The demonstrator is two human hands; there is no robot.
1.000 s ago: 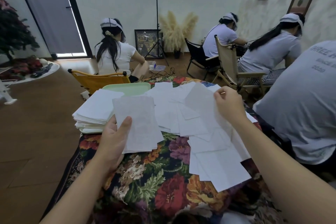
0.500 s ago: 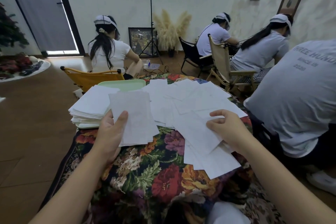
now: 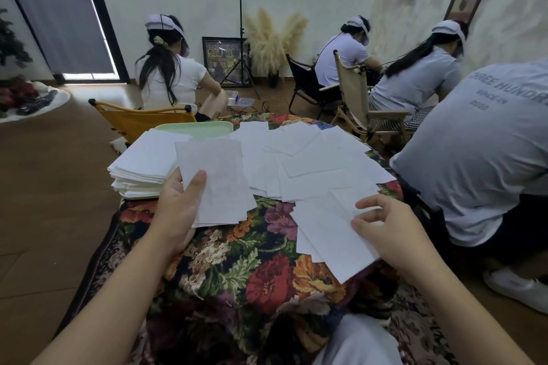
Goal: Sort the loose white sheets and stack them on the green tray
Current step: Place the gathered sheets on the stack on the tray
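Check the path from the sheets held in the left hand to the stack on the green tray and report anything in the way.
Nothing visible blocks it. The left hand holds its sheets right beside the stack on the green tray, their upper left edge overlapping it in this view; the loose sheets lie to the right.

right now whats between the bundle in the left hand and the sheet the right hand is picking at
In the head view, a strip of bare floral cloth separates the bundle held by the left hand from the sheet under the right hand.
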